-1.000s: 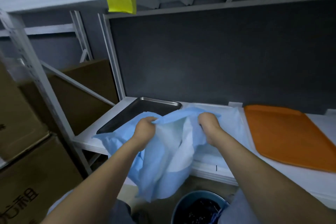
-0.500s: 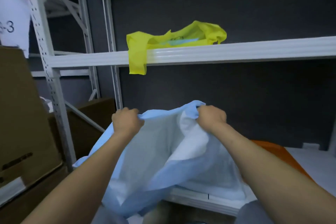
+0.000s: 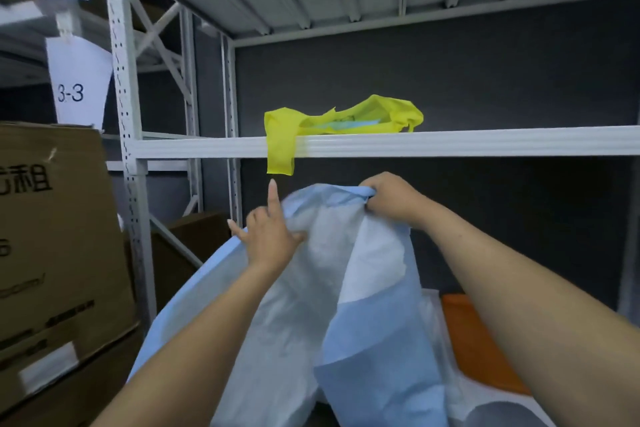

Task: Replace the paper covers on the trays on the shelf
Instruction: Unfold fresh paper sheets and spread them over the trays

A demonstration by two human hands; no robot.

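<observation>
The blue paper cover [image 3: 346,288] is held up in front of the shelf beam [image 3: 485,142]. Its top edge is clenched in the right hand [image 3: 391,201]. To the lower left of those fingers it is pinched under the thumb of the left hand [image 3: 268,236], whose index finger is raised. A yellow bag [image 3: 346,118] is seen above the fingers and an orange tray [image 3: 478,340] below them to the right.

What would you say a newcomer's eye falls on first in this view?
A large pale blue paper cover fills the lower middle, held up by both hands: the right hand grips its top edge, the left hand holds it lower, forefinger pointing up. Above, a bright yellow bag lies on the white shelf, one flap hanging over the edge.
</observation>
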